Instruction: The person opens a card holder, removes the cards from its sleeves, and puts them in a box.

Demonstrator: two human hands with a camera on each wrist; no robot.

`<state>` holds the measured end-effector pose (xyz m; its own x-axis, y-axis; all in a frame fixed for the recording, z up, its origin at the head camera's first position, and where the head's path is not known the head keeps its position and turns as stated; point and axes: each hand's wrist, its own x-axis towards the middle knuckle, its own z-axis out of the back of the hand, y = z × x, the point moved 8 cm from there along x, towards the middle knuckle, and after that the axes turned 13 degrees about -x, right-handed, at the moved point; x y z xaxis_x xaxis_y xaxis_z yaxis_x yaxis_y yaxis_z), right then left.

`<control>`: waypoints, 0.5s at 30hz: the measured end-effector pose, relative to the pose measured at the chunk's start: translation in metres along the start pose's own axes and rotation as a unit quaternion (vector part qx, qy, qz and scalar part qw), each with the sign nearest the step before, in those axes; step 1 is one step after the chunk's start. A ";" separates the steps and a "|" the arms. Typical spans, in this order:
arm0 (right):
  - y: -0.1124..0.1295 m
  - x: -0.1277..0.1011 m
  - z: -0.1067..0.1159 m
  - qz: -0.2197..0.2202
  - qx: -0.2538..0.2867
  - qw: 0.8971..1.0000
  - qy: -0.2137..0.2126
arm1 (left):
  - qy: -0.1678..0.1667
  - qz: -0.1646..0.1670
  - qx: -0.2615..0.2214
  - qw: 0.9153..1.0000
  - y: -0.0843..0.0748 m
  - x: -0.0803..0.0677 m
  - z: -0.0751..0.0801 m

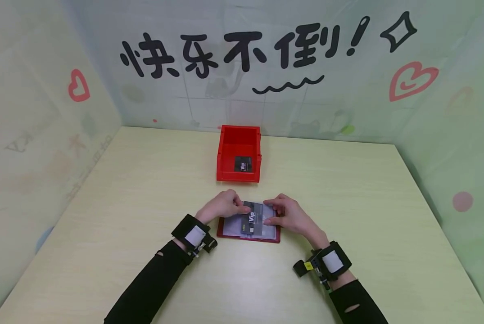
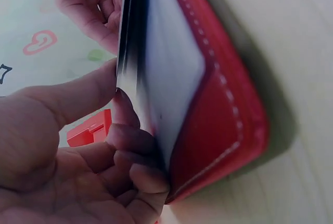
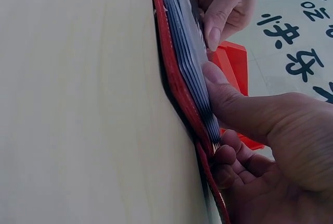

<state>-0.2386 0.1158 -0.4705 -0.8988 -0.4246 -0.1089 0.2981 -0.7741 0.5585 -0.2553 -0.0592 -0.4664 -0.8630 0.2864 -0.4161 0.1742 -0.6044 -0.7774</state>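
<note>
A red card holder with clear plastic pages lies spread on the table, its white-stitched cover showing in the left wrist view. Across the pages lies a dark grey Vip card. My left hand pinches that card near its upper left edge, thumb on top. On the other side, my right hand grips the right edge of the clear pages, thumb over the stack and fingers curled beneath. How far the card sits inside a pocket, I cannot tell.
Behind the hands stands a red plastic bin with another dark Vip card on its floor. The pale wooden table is bordered by printed cloth walls at the back and both sides.
</note>
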 end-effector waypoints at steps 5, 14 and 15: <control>0.001 0.000 0.001 0.000 0.002 1.000 -0.001 | 0.015 -0.019 -0.003 1.000 0.001 -0.001 0.001; -0.001 0.000 -0.001 -0.005 0.008 1.000 0.005 | 0.006 -0.039 -0.033 0.999 0.000 -0.006 0.003; -0.001 0.000 -0.001 -0.004 0.008 1.000 0.004 | 0.001 -0.043 -0.037 0.998 0.000 -0.007 0.003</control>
<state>-0.2389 0.1163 -0.4720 -0.8983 -0.4225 -0.1208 0.2856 -0.7701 0.5704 -0.2509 -0.0636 -0.4622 -0.8753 0.3370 -0.3468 0.1336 -0.5206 -0.8433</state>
